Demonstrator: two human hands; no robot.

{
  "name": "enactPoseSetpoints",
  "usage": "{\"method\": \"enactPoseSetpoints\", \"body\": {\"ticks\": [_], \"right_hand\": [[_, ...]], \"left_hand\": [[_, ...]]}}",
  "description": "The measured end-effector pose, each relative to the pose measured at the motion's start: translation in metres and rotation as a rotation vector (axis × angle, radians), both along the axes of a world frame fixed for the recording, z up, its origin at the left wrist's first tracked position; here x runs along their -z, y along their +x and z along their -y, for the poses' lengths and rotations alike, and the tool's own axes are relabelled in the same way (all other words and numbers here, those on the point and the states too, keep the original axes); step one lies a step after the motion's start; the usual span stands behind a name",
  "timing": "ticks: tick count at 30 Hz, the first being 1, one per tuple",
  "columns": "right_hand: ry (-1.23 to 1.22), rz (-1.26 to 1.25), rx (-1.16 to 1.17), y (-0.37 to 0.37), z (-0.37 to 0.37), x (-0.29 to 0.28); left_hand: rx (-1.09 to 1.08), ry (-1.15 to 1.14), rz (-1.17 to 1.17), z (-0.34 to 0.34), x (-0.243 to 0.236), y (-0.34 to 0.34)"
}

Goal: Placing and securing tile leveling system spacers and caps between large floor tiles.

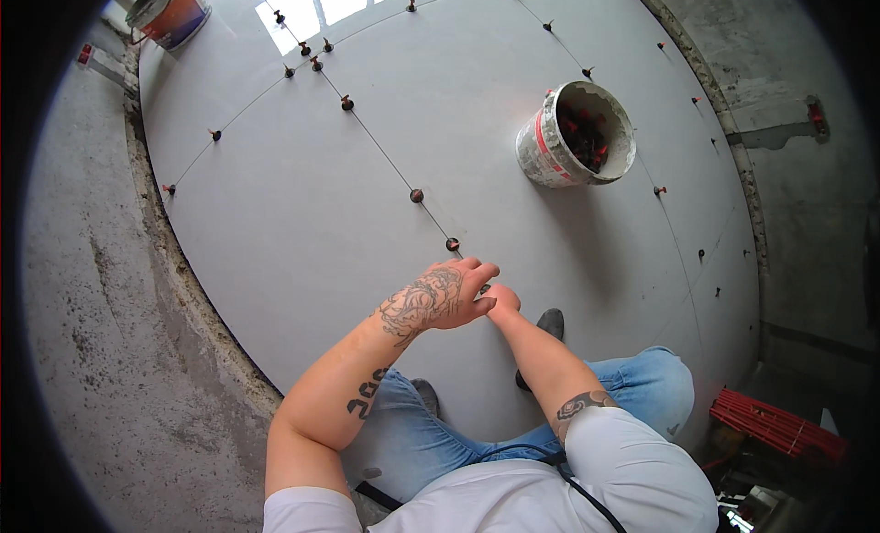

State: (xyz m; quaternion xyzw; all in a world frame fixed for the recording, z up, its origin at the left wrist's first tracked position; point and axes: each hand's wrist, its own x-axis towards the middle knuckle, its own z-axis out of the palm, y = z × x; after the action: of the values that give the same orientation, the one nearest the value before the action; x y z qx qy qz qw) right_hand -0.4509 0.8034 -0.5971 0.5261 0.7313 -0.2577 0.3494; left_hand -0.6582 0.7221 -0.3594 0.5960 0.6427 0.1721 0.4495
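My left hand (447, 293) and my right hand (504, 299) meet low over a seam between large light grey tiles (339, 249). The left fingers curl around toward the right hand, thumb and fingertips drawn close together. Partly hidden behind them, my right hand is closed. Something small and dark shows between the two hands, too covered to make out. Just beyond the left fingers, a round dark tile leveling spacer (453, 244) sits on the seam. Another leveling spacer (417, 196) stands farther along the same line.
A white bucket (532, 153) holding black and red pieces stands on the tiles at right. An orange and purple bucket (179, 15) is at the far left. Several more spacers line the seams. Rough concrete (119, 322) borders the tiles; a red tool (775, 423) lies at lower right.
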Motion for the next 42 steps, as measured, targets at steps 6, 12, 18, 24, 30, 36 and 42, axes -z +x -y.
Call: {"method": "enactPoseSetpoints", "body": {"ticks": [6,12,18,24,30,36,42], "right_hand": [[0.228,-0.148,-0.552,0.016,-0.009,0.0],[0.148,-0.22,-1.103,0.031,-0.032,0.051],[0.052,-0.221,-1.074,0.017,-0.025,0.034],[0.052,-0.161,-0.87,0.015,-0.02,0.017],[0.107,-0.165,-0.503,0.013,-0.013,-0.001],[-0.01,-0.091,-0.697,0.009,-0.019,-0.008],[-0.002,-0.056,-0.658,-0.001,-0.022,-0.025]], "left_hand": [[-0.037,-0.007,0.013,0.003,-0.005,-0.003],[0.001,-0.011,0.031,-0.002,-0.006,0.002],[-0.027,0.0,0.027,0.006,-0.003,-0.002],[-0.012,-0.01,0.057,0.002,-0.002,0.004],[-0.017,-0.004,0.076,-0.003,-0.001,0.005],[-0.023,0.016,0.112,0.001,0.002,0.004],[-0.032,-0.02,0.133,0.003,-0.004,0.001]]}}
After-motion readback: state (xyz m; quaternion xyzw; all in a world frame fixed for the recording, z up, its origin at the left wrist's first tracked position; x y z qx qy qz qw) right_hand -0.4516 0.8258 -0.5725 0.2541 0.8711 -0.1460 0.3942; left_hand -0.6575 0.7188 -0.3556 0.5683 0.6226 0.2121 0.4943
